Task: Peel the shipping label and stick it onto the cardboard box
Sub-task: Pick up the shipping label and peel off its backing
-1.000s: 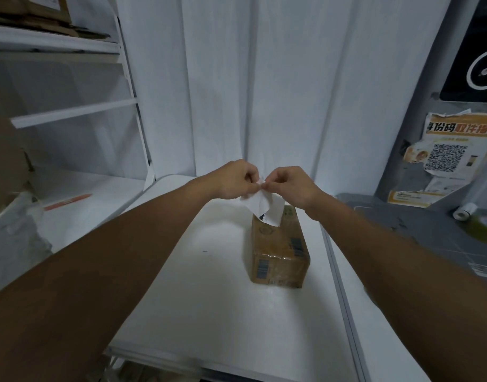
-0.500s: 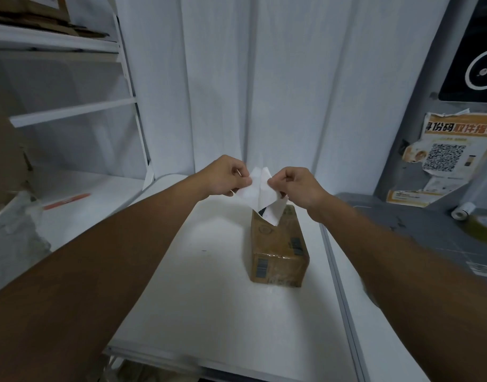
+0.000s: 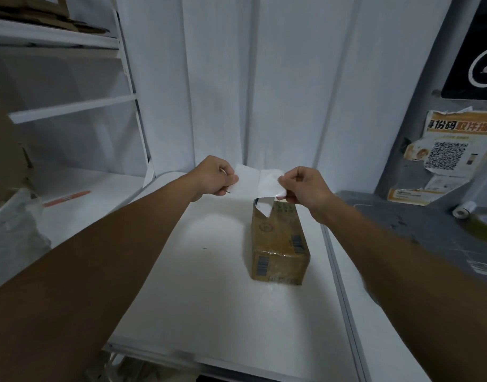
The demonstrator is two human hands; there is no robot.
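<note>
A brown cardboard box (image 3: pixel 278 244) with barcode stickers stands on the white table (image 3: pixel 209 299), its long side running away from me. Above its far end I hold a white shipping label (image 3: pixel 260 183) stretched between both hands. My left hand (image 3: pixel 214 175) pinches one white sheet at the left. My right hand (image 3: pixel 303 186) pinches the other, glossy sheet at the right. The two sheets are pulled apart, and a lower corner hangs down over the box's far top edge.
White shelves (image 3: pixel 71 106) stand at the left, with an orange pen (image 3: pixel 68 198) on the lower one. A grey counter (image 3: pixel 416 224) at the right carries a small paper roll (image 3: pixel 463 210). A QR-code poster (image 3: pixel 451 153) hangs on the right wall.
My hands have moved apart, left hand to the left and right hand to the right. The label's two sheets have separated wider between them. The box has not moved.
</note>
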